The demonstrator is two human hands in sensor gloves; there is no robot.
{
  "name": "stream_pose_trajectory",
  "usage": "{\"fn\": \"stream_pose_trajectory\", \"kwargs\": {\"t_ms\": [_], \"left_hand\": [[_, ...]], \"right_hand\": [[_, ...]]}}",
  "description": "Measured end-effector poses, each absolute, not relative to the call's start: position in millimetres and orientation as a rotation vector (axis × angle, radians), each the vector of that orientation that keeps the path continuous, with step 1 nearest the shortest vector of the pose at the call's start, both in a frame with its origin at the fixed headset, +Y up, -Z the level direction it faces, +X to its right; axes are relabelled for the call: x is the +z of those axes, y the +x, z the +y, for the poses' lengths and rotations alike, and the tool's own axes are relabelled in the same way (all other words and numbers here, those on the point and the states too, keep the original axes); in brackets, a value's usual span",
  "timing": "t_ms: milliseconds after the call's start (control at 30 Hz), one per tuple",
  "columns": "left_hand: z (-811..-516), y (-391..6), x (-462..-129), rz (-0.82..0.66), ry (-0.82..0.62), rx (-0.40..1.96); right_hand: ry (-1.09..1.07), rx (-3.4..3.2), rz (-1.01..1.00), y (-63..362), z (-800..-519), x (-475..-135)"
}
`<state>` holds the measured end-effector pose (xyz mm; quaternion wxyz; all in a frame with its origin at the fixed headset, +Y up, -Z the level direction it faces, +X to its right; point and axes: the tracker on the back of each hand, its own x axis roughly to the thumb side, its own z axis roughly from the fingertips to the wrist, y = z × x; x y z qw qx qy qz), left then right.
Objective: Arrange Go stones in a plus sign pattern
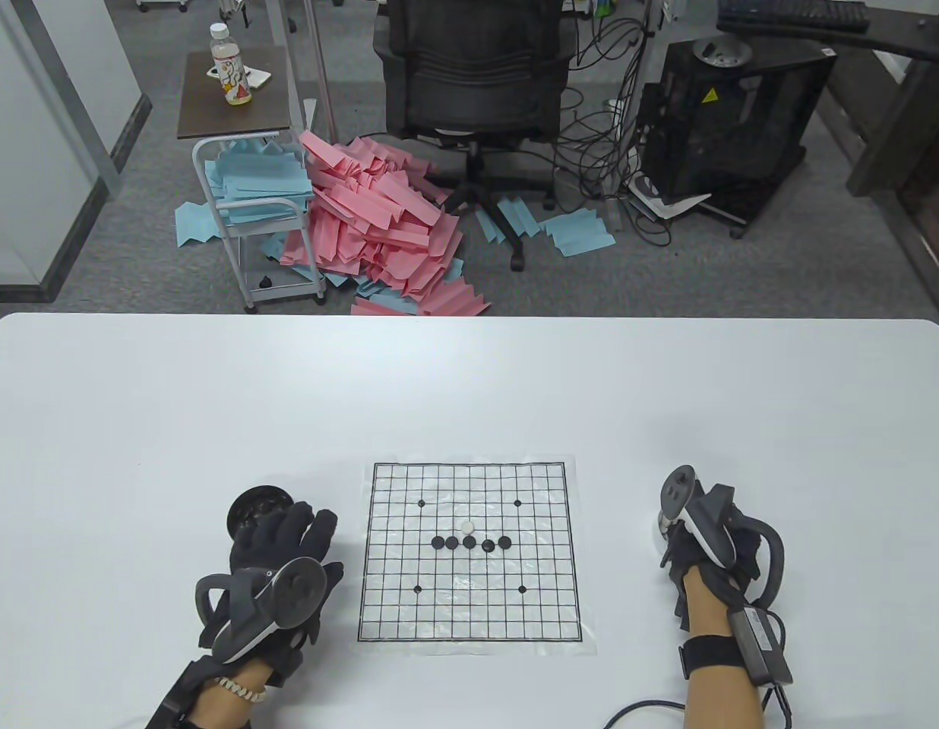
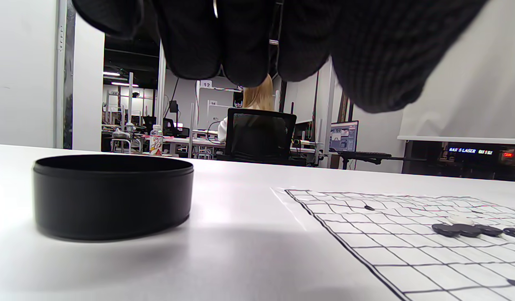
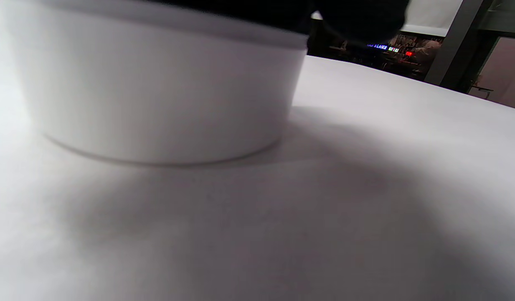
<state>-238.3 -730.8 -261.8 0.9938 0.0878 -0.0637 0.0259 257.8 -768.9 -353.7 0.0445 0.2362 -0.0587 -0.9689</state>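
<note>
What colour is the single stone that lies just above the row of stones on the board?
White. The stone sits above the five black stones; the table view shows it best.

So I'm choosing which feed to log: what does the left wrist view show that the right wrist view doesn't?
Only the left wrist view shows the black bowl, the board, the black stones in a row and one white stone. Only the right wrist view shows the white bowl, close and blurred. Both share the white table and dark gloved fingers at the top edge.

White bowl [image 3: 157,92] blurred, top cropped
</note>
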Motion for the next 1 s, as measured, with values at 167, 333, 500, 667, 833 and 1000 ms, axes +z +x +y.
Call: {"fn": "stream_pose_trajectory", "kwargs": {"t_ms": [167, 333, 500, 667, 833, 1000], "left_hand": [[-730, -239, -262, -0.127, 0.176, 0.055], [-730, -239, -262, -0.126, 0.176, 0.055], [-730, -239, -262, -0.127, 0.178, 0.057], [-730, -239, -263, -0.125, 0.179, 0.06], [-730, -239, -263, -0.126, 0.179, 0.062], [-730, -239, -262, -0.126, 0.182, 0.06]], "right_hand": [[0.692, -2.936, -0.194, 256, -769, -354], [0.682, -2.95, -0.233, 258, -769, -353], [0.689, -2.967, -0.206, 260, -765, -352], [0.691, -2.918, -0.123, 260, -751, -349], [0.583, -2.999, -0.028, 241, -729, -347], [0.329, -3.07, 0.051, 188, -717, -345]]}}
